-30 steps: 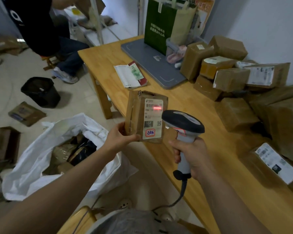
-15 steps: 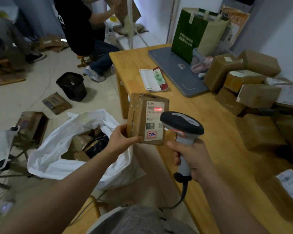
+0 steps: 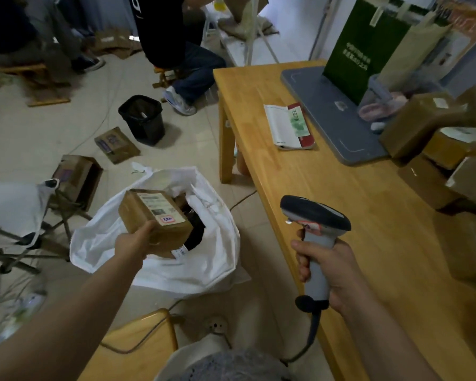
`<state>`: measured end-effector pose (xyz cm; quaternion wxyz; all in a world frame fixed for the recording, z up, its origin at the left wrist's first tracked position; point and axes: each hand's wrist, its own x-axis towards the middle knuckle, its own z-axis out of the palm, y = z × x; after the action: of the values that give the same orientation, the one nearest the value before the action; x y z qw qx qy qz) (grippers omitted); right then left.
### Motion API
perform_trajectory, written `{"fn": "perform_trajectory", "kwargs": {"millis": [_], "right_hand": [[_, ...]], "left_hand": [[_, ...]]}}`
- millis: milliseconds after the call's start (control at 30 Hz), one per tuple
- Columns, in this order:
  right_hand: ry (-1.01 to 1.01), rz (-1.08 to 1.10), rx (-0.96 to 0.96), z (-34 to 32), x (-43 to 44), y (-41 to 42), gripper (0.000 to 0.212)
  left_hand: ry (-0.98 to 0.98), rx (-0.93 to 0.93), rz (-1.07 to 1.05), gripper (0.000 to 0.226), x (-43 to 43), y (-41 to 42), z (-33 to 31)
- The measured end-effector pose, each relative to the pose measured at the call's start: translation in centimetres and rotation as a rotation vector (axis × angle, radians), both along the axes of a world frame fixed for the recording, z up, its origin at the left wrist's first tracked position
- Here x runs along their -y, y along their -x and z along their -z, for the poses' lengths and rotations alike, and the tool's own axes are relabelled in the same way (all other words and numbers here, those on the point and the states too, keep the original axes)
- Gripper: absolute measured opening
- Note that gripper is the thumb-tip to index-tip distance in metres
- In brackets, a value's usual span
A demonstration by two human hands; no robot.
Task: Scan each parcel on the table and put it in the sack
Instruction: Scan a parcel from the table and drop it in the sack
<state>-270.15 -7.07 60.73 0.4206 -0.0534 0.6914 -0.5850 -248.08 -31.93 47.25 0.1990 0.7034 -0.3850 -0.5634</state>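
Grey plastic fills the right hand: one barcode scanner, its handle wrapped tight in the grip, head pointing left, cable hanging off the near end, held over the near edge of the wooden surface. To the left, the left hand is stretched out over the floor, its grip pinching one brown parcel from the near end, thumb on top. One white label and one small red-edged sticker face up on that parcel. It hangs right above the open mouth of one white sack that stands on the tiled floor just left of the surface; brown and dark packages already show inside, too jumbled to count.

Farther out on the floor lie two open cardboard boxes, and beyond them stands one black bin. On the surface, past the scanner, lies one booklet with a red edge, then one grey flat board with one green bag standing on it. Along the right edge brown parcels are heaped; I make out at least five, blurred. At the far left a seated person in dark clothes shows.
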Motion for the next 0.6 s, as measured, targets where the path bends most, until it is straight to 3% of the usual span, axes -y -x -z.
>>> {"fn": "perform_trajectory", "kwargs": {"millis": [167,300,367,433,533,600], "right_hand": [[-0.036,0.034,0.014,0.8,1.6,0.4,0.009],[-0.034,0.079,0.035,1.1,1.7,0.8,0.01],[-0.023,0.105,0.057,1.1,1.2,1.0,0.011],[-0.011,0.144,0.08,1.2,0.2,1.3,0.011],[0.017,0.24,0.098,1.2,-2.3,1.9,0.011],[0.029,0.331,0.094,1.0,-4.6,2.4,0.012]], "left_hand": [[-0.098,-0.03,-0.002,0.063,3.2,0.8,2.3],[-0.052,-0.088,0.098,0.074,3.8,4.2,2.3],[-0.046,-0.082,0.16,0.045,2.6,6.8,1.5],[-0.056,-0.079,0.322,0.029,0.1,9.8,0.5],[0.085,0.028,0.657,0.061,-5.1,14.6,-1.0],[0.213,0.014,0.847,0.066,-8.7,17.7,-2.5]]}}
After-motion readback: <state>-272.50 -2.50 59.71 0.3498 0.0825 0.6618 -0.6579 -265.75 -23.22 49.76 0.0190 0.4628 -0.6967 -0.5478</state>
